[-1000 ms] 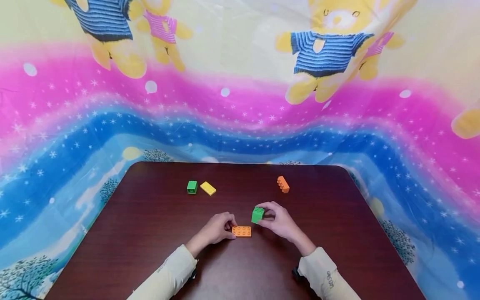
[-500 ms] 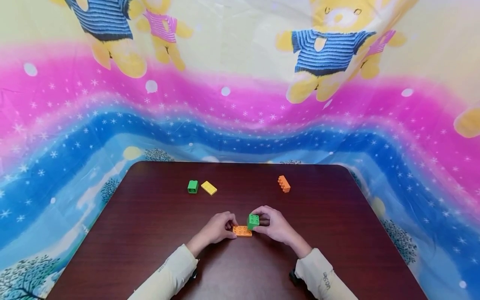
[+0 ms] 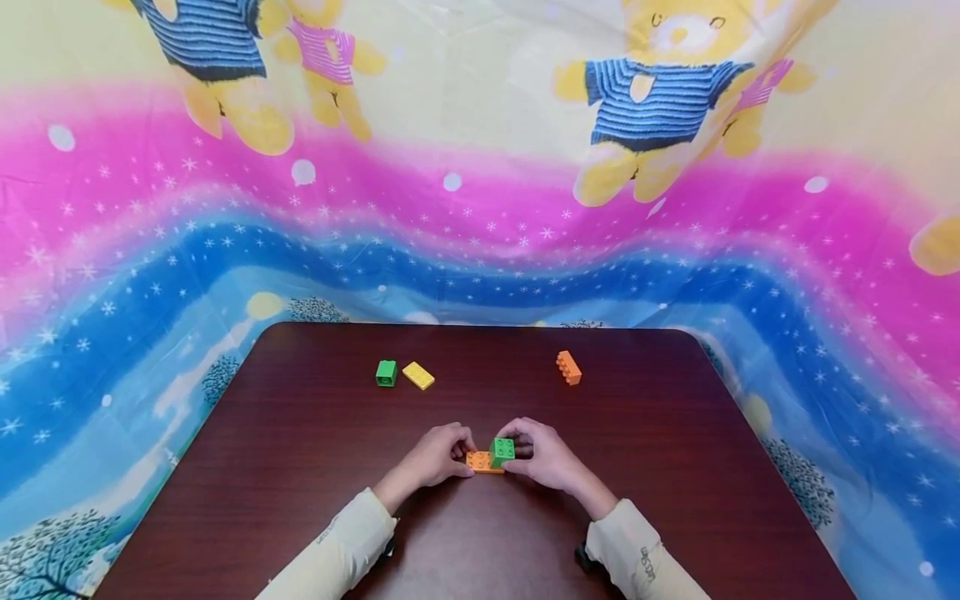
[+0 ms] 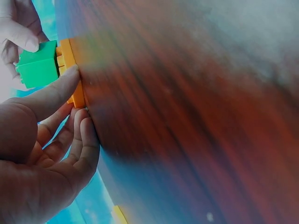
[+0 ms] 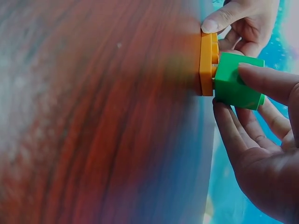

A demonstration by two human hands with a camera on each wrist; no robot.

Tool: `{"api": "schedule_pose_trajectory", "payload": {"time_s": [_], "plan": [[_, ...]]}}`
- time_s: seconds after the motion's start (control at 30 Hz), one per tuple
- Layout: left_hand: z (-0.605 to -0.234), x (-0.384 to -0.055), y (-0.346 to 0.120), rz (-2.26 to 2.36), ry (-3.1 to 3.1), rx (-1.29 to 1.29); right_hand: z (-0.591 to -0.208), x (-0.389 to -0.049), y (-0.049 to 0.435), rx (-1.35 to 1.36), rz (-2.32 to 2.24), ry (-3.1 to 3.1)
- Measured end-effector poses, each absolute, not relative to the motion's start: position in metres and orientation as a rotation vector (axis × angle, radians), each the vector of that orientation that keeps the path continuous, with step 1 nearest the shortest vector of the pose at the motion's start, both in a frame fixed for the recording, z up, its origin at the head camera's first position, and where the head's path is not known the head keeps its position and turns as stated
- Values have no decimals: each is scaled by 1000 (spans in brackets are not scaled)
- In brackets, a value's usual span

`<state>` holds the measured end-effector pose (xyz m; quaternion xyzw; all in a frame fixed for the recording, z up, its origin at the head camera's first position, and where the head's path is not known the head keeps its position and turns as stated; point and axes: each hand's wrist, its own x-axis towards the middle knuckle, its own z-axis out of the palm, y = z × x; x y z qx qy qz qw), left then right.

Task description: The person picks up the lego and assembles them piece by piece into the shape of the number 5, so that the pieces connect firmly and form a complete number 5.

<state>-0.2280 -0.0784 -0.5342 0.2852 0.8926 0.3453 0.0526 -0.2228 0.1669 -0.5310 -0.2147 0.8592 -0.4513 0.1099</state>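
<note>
Green brick (image 3: pixel 503 451) was poised over the right end of the orange plate (image 3: pixel 477 461), its studs facing up. Both wrist views showed the plate's studs at its underside, so it was not pressed fully down; whether it touched them I could not tell. The right hand (image 3: pixel 551 458) grasped this brick between the thumb on the near side and fingers on the far side. The left hand (image 3: pixel 437 457) pinched the left end of the orange plate, which lay flat on the table (image 3: pixel 300 450), studs up.

Farther back, to the left, a second green brick (image 3: pixel 386 373) sat just beside a yellow plate (image 3: pixel 418 376), the two apart. Back to the right, an orange brick (image 3: pixel 569 368) lay on its side with its studs pointing left. The table was dark reddish-brown. Pale sleeves (image 3: pixel 347 533) covered both forearms, and a bear-printed cloth (image 3: pixel 465 242) hung behind the table.
</note>
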Motion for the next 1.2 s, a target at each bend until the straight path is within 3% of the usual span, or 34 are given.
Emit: {"api": "schedule_pose_trajectory", "payload": {"time_s": [1.2], "plan": [[-535, -229, -79, 1026, 2714, 842, -529, -220, 157, -646, -1261, 2618]]}}
